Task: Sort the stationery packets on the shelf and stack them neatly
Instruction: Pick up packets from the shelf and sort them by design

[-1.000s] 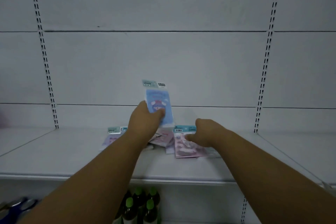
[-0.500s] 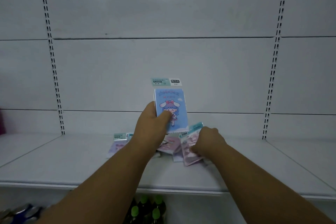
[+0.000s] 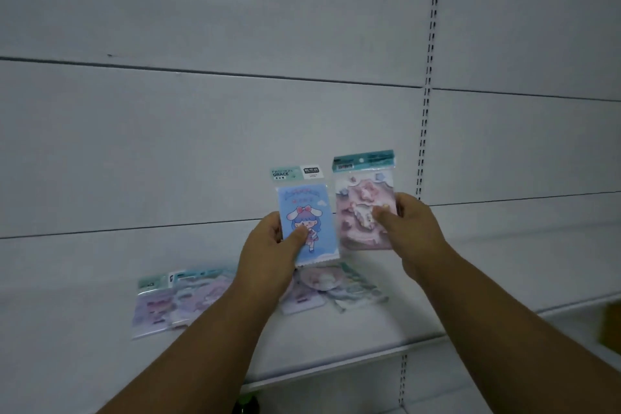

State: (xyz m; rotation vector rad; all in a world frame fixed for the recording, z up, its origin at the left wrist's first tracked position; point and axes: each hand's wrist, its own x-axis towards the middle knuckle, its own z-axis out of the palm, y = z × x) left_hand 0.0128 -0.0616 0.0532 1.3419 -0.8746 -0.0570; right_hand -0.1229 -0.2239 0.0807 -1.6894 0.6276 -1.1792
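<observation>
While both arms are reaching over the shelf: two packets are being held up side by side in front of the white back panel [image 3: 201, 144].
Left hand: the left hand [image 3: 268, 252] is gripping the blue packet [image 3: 307, 222] by its lower left corner, with the thumb pressing across the front and the other fingers curling behind.
Blue packet: it is standing upright in the air, showing a cartoon figure with blue hair and a red bow, and a pale green header card reading "GRACE".
Right hand: the right hand [image 3: 415, 232] is pinching the pink packet [image 3: 363, 208] along its right edge, with the thumb lying on the front and the fingers wrapping round the back.
Pink packet: it is hanging upright just beside the blue one, slightly higher, with a teal header strip on top; the two are almost touching along their facing edges.
Shelf: the white shelf [image 3: 470, 286] is carrying the remaining packets below the hands.
Left group: a few lilac packets [image 3: 164, 306] are lying flat and overlapping, left of the left forearm.
Middle group: a loose pile of packets [image 3: 339, 289] is lying directly beneath the raised pair, partly hidden by the left wrist.
Blur: the prints on the lying packets are showing too softly to tell apart.
Upright: a slotted rail [image 3: 428, 77] is running up the back panel, right of the hands.
</observation>
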